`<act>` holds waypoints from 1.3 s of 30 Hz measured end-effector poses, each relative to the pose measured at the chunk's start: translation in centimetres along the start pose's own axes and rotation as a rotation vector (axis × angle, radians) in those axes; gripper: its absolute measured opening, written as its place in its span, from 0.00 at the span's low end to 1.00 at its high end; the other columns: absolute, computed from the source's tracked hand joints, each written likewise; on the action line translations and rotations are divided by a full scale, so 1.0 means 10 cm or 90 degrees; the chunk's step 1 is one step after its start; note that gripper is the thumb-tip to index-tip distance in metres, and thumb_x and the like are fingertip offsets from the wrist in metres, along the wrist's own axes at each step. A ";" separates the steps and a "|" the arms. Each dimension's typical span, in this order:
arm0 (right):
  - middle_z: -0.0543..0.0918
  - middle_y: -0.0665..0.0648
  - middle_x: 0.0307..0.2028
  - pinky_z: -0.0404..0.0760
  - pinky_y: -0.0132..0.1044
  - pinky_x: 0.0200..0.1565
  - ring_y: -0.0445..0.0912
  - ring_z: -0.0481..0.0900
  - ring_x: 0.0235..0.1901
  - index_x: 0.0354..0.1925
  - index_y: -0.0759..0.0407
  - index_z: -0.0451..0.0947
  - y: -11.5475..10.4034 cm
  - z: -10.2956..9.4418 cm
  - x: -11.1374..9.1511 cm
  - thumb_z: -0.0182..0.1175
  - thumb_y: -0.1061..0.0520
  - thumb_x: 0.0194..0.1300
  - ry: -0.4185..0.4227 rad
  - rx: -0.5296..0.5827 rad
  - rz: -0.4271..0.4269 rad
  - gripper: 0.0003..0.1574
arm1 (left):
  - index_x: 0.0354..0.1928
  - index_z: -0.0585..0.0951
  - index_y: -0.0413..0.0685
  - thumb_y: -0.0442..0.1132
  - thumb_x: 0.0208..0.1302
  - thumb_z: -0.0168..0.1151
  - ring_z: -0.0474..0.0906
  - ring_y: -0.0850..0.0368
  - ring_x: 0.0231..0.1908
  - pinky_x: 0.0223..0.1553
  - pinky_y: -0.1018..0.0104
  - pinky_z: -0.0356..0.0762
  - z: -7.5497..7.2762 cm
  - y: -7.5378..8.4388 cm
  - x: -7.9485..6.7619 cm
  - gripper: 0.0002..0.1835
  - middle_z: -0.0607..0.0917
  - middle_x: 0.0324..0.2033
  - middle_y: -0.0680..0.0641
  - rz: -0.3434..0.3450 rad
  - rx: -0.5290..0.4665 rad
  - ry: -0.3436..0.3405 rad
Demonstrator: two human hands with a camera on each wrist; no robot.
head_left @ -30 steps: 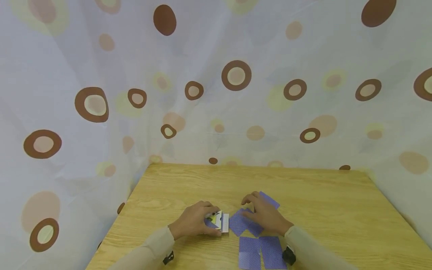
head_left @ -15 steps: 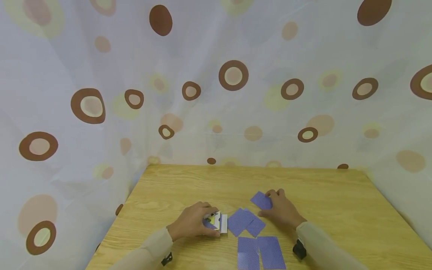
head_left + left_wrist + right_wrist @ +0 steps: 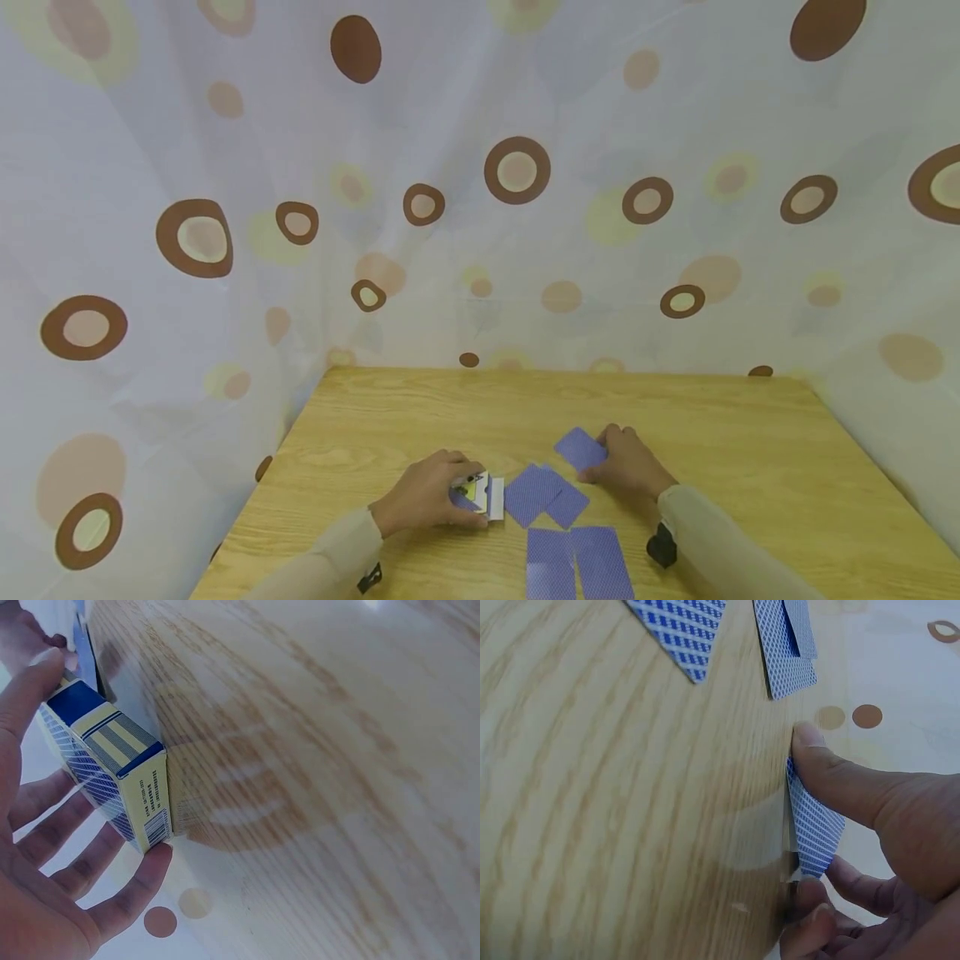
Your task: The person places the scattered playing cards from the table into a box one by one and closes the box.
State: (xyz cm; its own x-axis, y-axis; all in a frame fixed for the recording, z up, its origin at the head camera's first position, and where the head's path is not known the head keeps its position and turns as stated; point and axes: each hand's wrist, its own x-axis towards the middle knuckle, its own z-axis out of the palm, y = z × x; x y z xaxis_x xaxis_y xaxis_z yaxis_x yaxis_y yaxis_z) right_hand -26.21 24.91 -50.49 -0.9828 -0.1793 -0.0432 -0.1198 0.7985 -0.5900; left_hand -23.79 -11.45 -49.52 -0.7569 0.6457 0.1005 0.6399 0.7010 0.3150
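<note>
My left hand (image 3: 423, 496) holds a playing-card box (image 3: 105, 757) on the table, thumb on one side and fingers on the other. The flap at its right end stands open, and a card with a yellow and black print shows there in the head view. Farther right, my right hand (image 3: 633, 467) pinches a blue-backed playing card (image 3: 579, 448) by its right side, thumb and fingers at its edges. That card (image 3: 816, 825) lies low at the tabletop in the right wrist view. Two overlapping blue-backed cards (image 3: 531, 496) lie face down between the hands.
Nearer the person, two more face-down cards (image 3: 551, 562) lie side by side. The wooden table (image 3: 420, 400) reaches back to a hanging cloth (image 3: 480, 242) with brown and yellow circles, which also encloses the left and right sides.
My right hand has moved right, from above the overlapping cards to the far card, and now grips its right side. The left hand stays around the box.
</note>
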 end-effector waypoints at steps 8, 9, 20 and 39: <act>0.79 0.66 0.48 0.80 0.53 0.45 0.54 0.80 0.45 0.58 0.67 0.66 -0.05 0.01 -0.02 0.82 0.47 0.52 0.047 -0.005 -0.013 0.48 | 0.66 0.81 0.54 0.74 0.52 0.70 0.77 0.58 0.53 0.49 0.62 0.80 -0.02 0.01 -0.02 0.44 0.83 0.56 0.51 -0.003 -0.001 -0.003; 0.78 0.63 0.46 0.79 0.51 0.44 0.52 0.78 0.42 0.54 0.65 0.69 -0.06 0.00 -0.03 0.82 0.47 0.52 0.050 -0.008 -0.012 0.43 | 0.66 0.81 0.54 0.74 0.52 0.70 0.77 0.58 0.53 0.49 0.62 0.80 -0.02 0.01 -0.02 0.45 0.83 0.56 0.51 -0.004 -0.001 -0.004; 0.74 0.61 0.45 0.79 0.53 0.46 0.51 0.76 0.41 0.51 0.65 0.76 -0.11 -0.05 -0.13 0.80 0.38 0.51 -0.007 -0.020 0.012 0.43 | 0.65 0.82 0.53 0.72 0.53 0.71 0.77 0.61 0.49 0.45 0.67 0.79 -0.02 0.01 -0.02 0.43 0.83 0.54 0.52 0.009 0.010 0.012; 0.77 0.65 0.46 0.78 0.55 0.49 0.55 0.77 0.45 0.54 0.70 0.68 -0.01 0.01 -0.11 0.80 0.46 0.54 0.013 0.045 0.006 0.44 | 0.65 0.81 0.54 0.75 0.53 0.68 0.77 0.60 0.51 0.47 0.66 0.79 0.03 -0.01 0.00 0.44 0.83 0.55 0.53 0.012 -0.002 0.011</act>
State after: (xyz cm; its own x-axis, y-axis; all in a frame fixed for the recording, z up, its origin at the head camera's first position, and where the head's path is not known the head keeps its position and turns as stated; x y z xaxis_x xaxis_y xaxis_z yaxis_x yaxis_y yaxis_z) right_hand -25.09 24.96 -50.45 -0.9868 -0.1586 -0.0329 -0.1003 0.7575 -0.6450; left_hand -23.86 -11.43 -49.80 -0.7465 0.6538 0.1236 0.6542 0.6873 0.3156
